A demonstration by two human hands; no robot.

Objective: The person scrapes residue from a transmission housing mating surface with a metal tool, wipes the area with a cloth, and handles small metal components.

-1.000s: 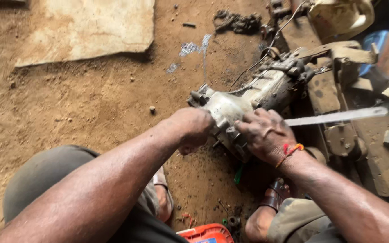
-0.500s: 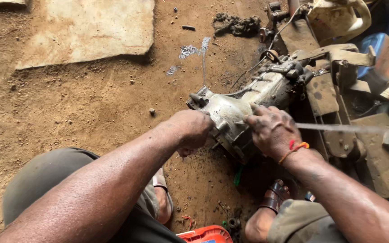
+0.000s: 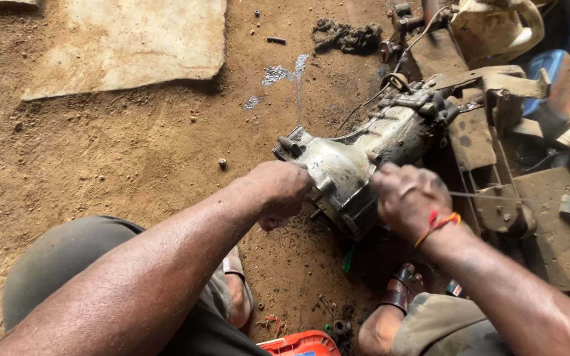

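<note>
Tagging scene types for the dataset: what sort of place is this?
Probably an informal outdoor vehicle repair yard. Bare dirt ground, a greasy metal gearbox housing lying on it under both hands, left hand and right hand, and rusty metal scrap parts beside it.

Single head-worn view, looking steeply down and forward from just above the person's arms. Close range: left hand (image 3: 278,191) and right hand (image 3: 409,199) sit mid-frame on the grimy gearbox housing (image 3: 357,161). Knees at near edge, concrete slab (image 3: 126,43) far left, dirt floor (image 3: 100,151) between.
</note>
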